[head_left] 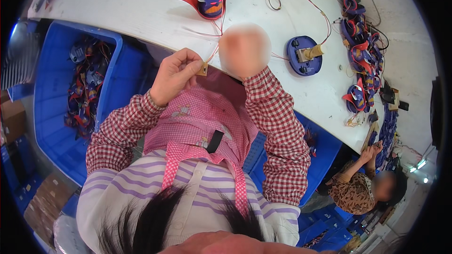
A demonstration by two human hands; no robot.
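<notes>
My left hand (176, 75) pinches a small tan circuit board (202, 69) between thumb and fingers, at the front edge of the white table (155, 23). Thin red and white wires (213, 55) run up from the board. Beside it, my right hand (245, 49) is smeared by a round blur, so its fingers and anything in them are hidden. Beyond both hands sits a purple toy head (212, 1) with silver horns and red wing-like flaps, its wires trailing toward me. To the right lies an oval purple casing (303, 55) with a tan cylindrical part standing out of it.
A row of similar toy heads (360, 56) lines the table's right side. A blue bin (52, 99) with many toy parts stands at my left; another blue bin (325, 148) is under the table at right. A cable loops across the far table. A co-worker (355, 188) sits at lower right.
</notes>
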